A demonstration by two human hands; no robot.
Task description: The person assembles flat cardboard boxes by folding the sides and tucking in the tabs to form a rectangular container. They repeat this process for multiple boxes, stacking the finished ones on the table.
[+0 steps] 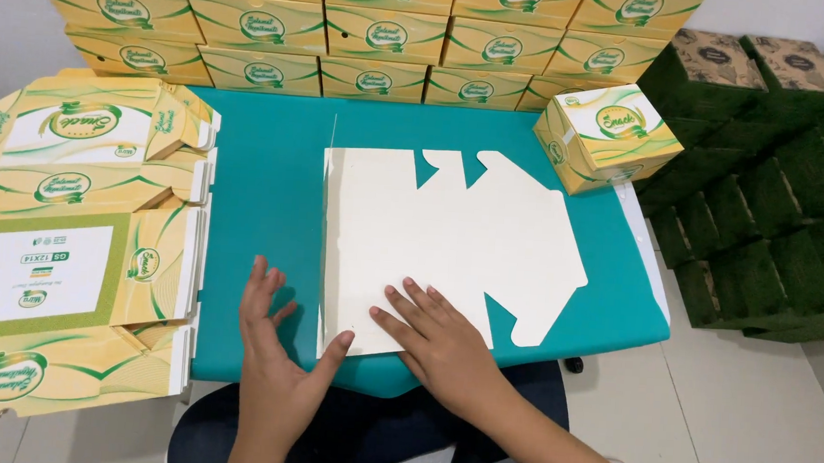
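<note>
Both hands rest on a flat, unfolded white cardboard box blank (450, 239) that lies on the teal desk (267, 185) just ahead of the person. The left hand (281, 347) lies at the blank's near left corner, fingers straight and spread on the desk surface, its thumb reaching across the upturned left edge of the card; it grips nothing. The right hand (439, 343) lies palm down on the near edge of the blank, fingers open and splayed, pressing flat rather than grasping. The blank stretches away from the hands, its notched flaps pointing to the far side and to the right. To the left of the left hand lies a pile of flattened yellow-and-green printed cartons (67, 258). Beyond the right hand, at the far right corner of the desk, sits one assembled yellow-and-green box (609, 134). Farther ahead a wall of stacked yellow boxes (367, 29) runs along the desk's back edge, and dark green boxes (766, 206) are heaped well to the right.
</note>
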